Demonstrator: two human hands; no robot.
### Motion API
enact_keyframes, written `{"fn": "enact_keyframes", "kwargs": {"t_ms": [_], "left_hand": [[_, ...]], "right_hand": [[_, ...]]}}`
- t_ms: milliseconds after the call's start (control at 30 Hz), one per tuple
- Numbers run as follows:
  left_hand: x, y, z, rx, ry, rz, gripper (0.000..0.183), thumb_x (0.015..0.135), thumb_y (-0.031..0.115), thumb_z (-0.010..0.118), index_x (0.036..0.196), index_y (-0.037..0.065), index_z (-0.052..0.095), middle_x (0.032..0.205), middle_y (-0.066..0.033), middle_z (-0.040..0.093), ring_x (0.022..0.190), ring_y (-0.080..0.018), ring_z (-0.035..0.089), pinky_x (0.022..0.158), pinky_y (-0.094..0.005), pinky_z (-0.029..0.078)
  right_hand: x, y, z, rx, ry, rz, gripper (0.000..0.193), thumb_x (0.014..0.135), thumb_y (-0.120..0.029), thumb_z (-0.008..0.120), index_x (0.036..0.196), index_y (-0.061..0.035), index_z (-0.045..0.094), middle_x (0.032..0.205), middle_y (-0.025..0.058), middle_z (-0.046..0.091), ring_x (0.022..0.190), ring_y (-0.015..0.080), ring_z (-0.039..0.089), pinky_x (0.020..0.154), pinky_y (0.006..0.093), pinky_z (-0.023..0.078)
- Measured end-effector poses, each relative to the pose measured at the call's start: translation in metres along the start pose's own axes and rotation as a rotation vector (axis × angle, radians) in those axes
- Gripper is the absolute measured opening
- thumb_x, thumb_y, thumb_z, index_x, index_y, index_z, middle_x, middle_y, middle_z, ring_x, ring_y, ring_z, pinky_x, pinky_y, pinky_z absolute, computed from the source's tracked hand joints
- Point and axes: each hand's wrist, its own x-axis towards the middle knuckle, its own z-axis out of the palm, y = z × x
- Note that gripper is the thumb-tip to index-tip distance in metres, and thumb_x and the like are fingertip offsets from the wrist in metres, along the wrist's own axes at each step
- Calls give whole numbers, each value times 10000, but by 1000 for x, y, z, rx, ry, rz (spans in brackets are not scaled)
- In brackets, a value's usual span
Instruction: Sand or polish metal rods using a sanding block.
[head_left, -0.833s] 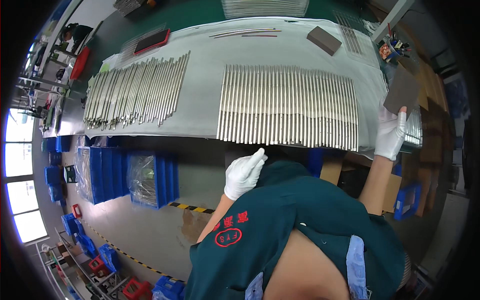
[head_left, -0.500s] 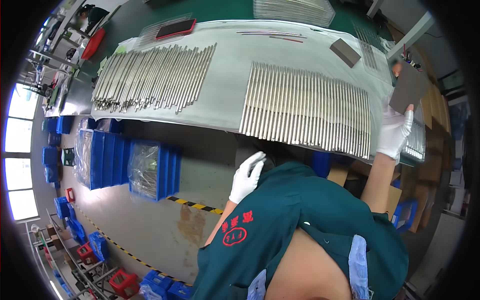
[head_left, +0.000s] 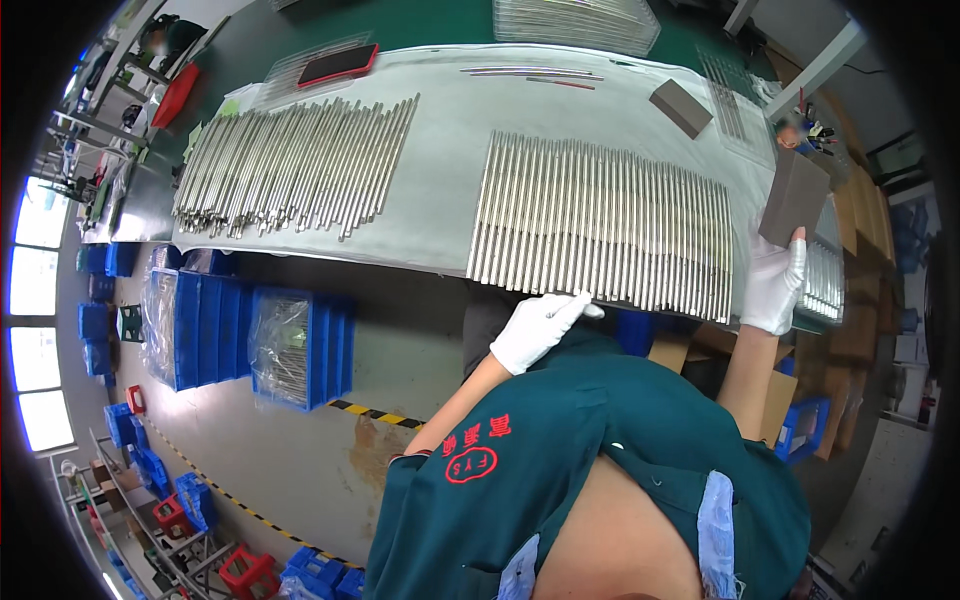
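Observation:
In a white glove, my right hand grips a grey-brown rectangular block, raised at the right end of the table; it looks like a sanding block. My left hand, also gloved in white, is at the table's front edge with its fingers stretched out. Its fingertips are by the near ends of a neat row of silver metal rods; whether they touch I cannot tell. No object shows in that hand. Farther left lies a second, less even batch of metal rods.
A second grey-brown block lies behind the row. Several thin rods, a red-edged phone-like object and clear plastic trays sit toward the back. Blue crates stand on the floor at left.
My left hand has moved right and up to the table edge by the rods. My right hand has lowered slightly, bringing the block down and a little left.

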Motion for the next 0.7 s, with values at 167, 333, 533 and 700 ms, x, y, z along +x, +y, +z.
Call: {"fn": "enact_keyframes", "kwargs": {"t_ms": [167, 333, 533, 700], "left_hand": [[-17, -2, -10, -58, -62, -159, 358, 981, 304, 477, 986, 26, 702, 790, -108, 674, 771, -188, 634, 810, -306, 475], [-18, -8, -27, -315, 85, -300, 473, 1002, 316, 451, 824, -72, 654, 769, -166, 663, 854, -249, 669, 844, -362, 491], [-12, -9, -23, -358, 151, -216, 496, 1008, 327, 427, 829, -76, 652, 778, -175, 662, 840, -247, 665, 856, -366, 493], [-13, -6, -24, -386, 130, -286, 441, 987, 310, 488, 822, -70, 640, 779, -171, 660, 814, -230, 667, 818, -351, 505]], "right_hand": [[7, 5, -10, 86, 60, 45, 459, 927, -243, 594, 1309, -38, 445, 1266, 97, 527, 1145, 244, 524, 1004, 407, 444], [14, 13, -10, 102, 0, 65, 453, 921, -243, 603, 1296, -38, 453, 1245, 108, 543, 1103, 240, 559, 947, 376, 493], [15, 19, -14, 120, -24, 80, 439, 927, -202, 590, 1296, -15, 444, 1265, 120, 526, 1145, 253, 525, 996, 402, 460], [9, 19, -10, 24, 9, 83, 463, 923, -254, 599, 1306, -41, 447, 1253, 109, 544, 1114, 233, 566, 930, 356, 492]]}}
